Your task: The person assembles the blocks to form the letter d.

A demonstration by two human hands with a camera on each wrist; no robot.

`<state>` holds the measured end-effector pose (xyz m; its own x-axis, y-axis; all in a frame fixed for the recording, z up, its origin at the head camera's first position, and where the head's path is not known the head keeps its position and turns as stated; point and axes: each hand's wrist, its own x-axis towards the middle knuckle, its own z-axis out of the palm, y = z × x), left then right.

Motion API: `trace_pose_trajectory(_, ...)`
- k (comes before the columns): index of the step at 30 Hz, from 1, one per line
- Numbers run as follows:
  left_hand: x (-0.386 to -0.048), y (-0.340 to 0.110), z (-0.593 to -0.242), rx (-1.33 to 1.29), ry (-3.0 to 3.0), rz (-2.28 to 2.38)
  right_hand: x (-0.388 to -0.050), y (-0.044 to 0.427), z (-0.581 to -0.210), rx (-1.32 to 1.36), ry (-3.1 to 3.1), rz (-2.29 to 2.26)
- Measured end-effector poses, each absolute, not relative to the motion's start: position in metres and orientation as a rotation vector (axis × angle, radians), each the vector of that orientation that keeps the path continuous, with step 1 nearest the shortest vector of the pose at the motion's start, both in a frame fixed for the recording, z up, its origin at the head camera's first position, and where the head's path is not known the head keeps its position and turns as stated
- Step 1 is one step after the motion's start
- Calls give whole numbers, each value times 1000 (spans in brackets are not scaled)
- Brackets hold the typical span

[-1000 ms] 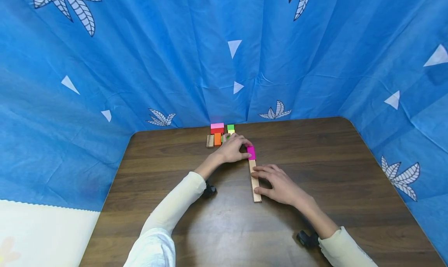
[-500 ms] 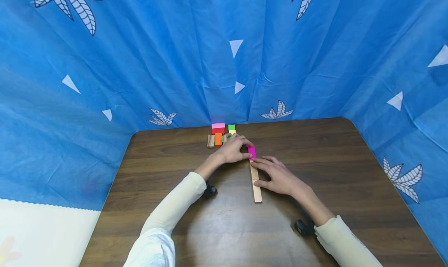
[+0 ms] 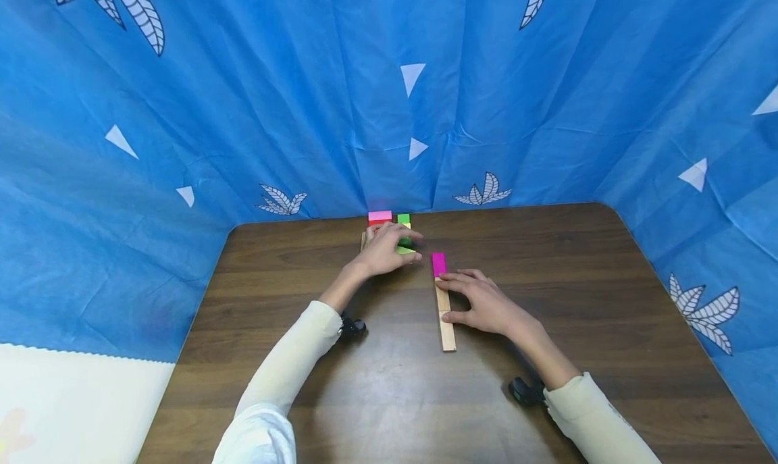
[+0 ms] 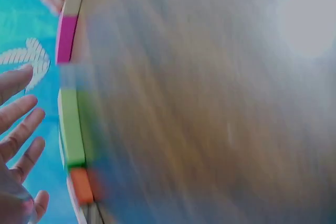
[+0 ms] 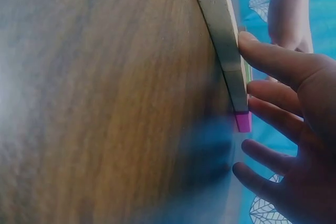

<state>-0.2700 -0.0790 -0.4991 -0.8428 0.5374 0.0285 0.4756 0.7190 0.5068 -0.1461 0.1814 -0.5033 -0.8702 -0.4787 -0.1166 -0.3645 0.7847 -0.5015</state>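
A row of flat blocks lies on the table, a magenta block [image 3: 438, 265] at its far end and plain wooden blocks [image 3: 446, 329] nearer. My right hand [image 3: 486, 305] rests its thumb and fingertips on the wooden part, fingers fairly straight; the right wrist view shows them along the blocks' edge. Over the group of coloured blocks at the back is my left hand [image 3: 381, 251], its fingers [image 4: 23, 132] spread with nothing between them. Beside that hand lies a light green block [image 4: 72, 127], next to an orange block [image 4: 81, 186]. The left hand partly hides this group.
Behind the left hand a pink block [image 3: 379, 215] and a green block [image 3: 404, 218] sit by the table's back edge. A blue curtain [image 3: 304, 113] surrounds the brown wooden table [image 3: 577, 281] at the back and sides.
My left hand has let go of the magenta block and moved left to the coloured group. My right hand has slid slightly farther up the wooden row. The magenta block stays at the row's end.
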Motion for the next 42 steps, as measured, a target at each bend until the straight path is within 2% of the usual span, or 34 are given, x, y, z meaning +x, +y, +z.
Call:
trace_pose_trajectory(10, -271, -120, -504, 729, 2858, 753, -143, 183, -503, -640, 2753, -706)
trace_pose_trajectory(22, -270, -114, -511, 813, 2869, 633, -143, 180, -501, -657, 2745, -706)
trace_pose_trajectory(35, -260, -107, -513, 777, 2950, 507, -142, 180, -499, -651, 2754, -697)
trace_pose_trajectory(42, -260, -110, -512, 804, 2840, 665, -143, 180, -499, -649, 2749, -681)
